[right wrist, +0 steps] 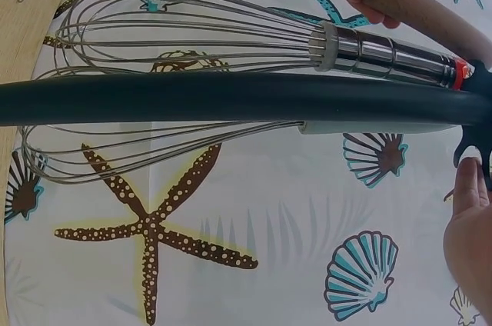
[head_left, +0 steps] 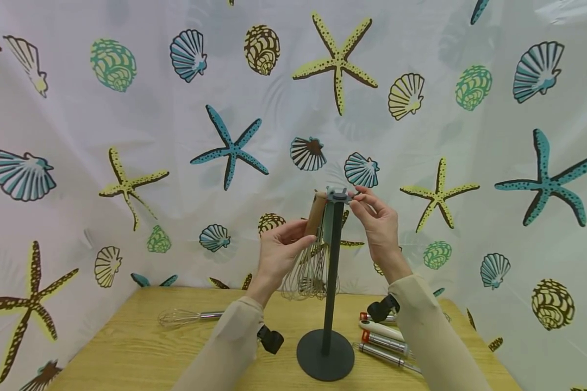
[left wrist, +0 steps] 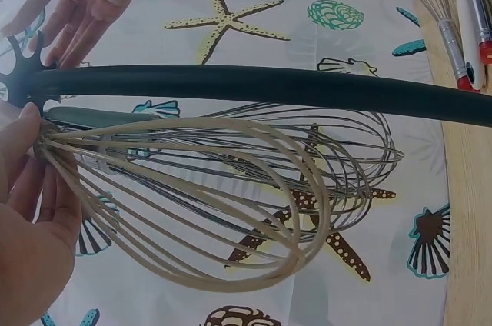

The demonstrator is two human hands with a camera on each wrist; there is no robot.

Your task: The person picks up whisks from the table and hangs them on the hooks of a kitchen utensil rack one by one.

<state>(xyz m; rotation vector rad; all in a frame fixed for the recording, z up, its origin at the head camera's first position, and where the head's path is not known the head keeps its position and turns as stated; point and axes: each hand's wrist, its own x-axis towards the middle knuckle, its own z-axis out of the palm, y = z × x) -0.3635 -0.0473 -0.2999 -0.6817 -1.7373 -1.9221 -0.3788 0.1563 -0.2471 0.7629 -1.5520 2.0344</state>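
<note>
A dark utensil stand (head_left: 331, 282) rises from a round base, with a ring of hooks (head_left: 339, 195) at its top. My left hand (head_left: 280, 254) holds a whisk with a brown handle (head_left: 316, 214) upright, wires downward, its handle end close to the hooks. My right hand (head_left: 379, 228) pinches a hook on the opposite side. Beside the pole hang a whisk with a shiny metal handle (right wrist: 396, 57) and one with a grey-green handle (right wrist: 377, 127). Whether the brown handle's loop is on a hook is too small to tell.
On the wooden table (head_left: 127, 347), a metal-handled whisk (head_left: 186, 316) lies left of the stand. Several more utensils lie to the right, among them a cream handle (head_left: 382, 329) and a red-banded metal handle (head_left: 386, 344). A shell-patterned curtain (head_left: 283, 65) surrounds the table.
</note>
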